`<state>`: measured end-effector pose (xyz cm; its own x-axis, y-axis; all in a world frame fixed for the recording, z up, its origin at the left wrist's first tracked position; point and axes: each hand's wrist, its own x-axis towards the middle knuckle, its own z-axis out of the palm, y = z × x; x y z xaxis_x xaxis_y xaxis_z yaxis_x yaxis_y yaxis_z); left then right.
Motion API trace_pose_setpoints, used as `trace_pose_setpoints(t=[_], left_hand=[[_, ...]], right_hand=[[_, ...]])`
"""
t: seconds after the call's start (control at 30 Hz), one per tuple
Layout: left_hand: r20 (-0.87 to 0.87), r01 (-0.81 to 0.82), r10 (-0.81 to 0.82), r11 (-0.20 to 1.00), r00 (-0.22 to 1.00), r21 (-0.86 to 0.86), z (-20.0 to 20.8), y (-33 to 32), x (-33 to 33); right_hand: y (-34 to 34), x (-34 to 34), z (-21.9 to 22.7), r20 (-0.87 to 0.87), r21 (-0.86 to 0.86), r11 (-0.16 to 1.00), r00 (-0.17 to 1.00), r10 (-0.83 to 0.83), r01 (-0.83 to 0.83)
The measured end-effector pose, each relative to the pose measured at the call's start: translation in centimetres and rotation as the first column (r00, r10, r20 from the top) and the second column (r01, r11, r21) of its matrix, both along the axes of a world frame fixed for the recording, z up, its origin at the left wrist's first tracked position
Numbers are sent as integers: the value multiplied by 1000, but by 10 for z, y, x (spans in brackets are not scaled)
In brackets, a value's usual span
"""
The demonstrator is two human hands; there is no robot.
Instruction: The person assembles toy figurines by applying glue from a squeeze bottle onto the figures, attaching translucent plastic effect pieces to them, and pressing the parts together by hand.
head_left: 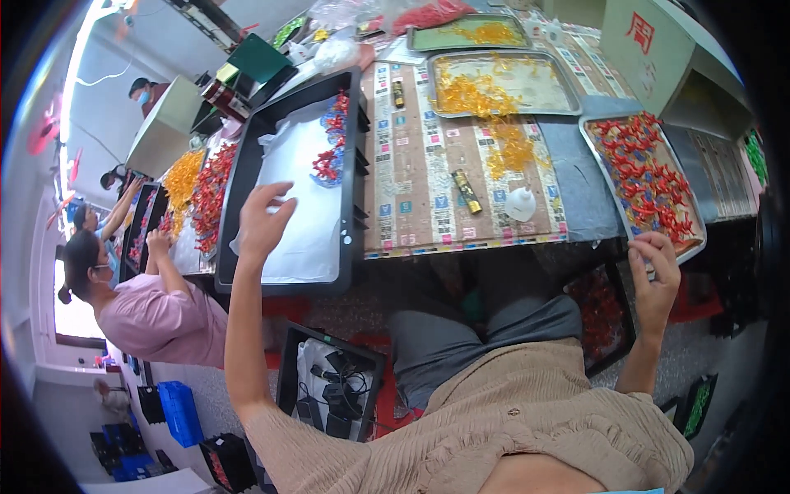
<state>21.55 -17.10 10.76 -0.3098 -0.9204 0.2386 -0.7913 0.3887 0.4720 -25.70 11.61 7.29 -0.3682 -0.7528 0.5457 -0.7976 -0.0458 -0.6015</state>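
Observation:
My left hand (pixel 265 218) is over the left side of a black tray (pixel 352 165) lined with white paper. Thumb and forefinger are apart, and nothing shows between them. Small red and blue plastic pieces (pixel 329 156) lie in a row along the tray's right part. At the near left corner of a metal tray (pixel 694 250), my right hand (pixel 656 276) has its fingers closed in a pinch; what they hold, if anything, is too small to make out. This tray carries many red pieces (pixel 650 177) with blue ones among them.
Yellow translucent pieces (pixel 469 90) spill from a second metal tray (pixel 547 82) onto the table. A white squeeze bottle (pixel 520 204) and a dark tube (pixel 467 192) stand nearer. At right rises a pale box (pixel 650 49); at left a co-worker in pink (pixel 160 325) works.

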Motion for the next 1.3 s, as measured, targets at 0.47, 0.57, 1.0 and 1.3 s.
trace_pose_setpoints(t=[0.47,0.57,1.0,1.3], left_hand=[[333,125,-210,957,919,260,-39,-69,-47],[268,137,-204,959,941,250,-42,-59,-26],[-832,273,265,859,487,433,-4,23,10],[-972,562,234,808,-32,176,-1,147,-66]], right_hand=[[-5,23,-11,126,76,991,987,103,-113],[-7,25,-14,139,102,988,985,103,-118],[-29,49,-20,170,97,969,963,208,-227],[-73,70,-48,223,73,976,958,183,-204]])
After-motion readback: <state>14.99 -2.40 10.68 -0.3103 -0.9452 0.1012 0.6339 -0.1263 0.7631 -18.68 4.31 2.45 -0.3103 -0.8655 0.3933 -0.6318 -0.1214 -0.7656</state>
